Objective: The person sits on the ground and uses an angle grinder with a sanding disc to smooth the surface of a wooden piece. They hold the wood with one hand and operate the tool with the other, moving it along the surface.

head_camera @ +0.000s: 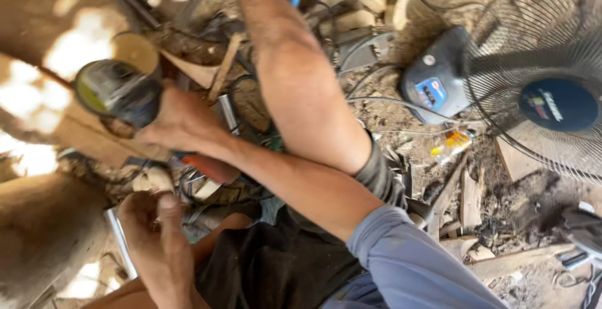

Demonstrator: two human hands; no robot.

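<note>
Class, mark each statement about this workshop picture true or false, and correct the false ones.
1. The right hand grips a power tool. True.
2. The fan is on the left of the picture. False: its black grille is at the right edge.
3. The right arm wears a blue sleeve. True.
4. The left hand also holds the power tool. False: it is lower in the view, apart from the tool, beside a metal strip.
5. The ground is clean tile. False: it is dirt strewn with wood scraps.
</note>
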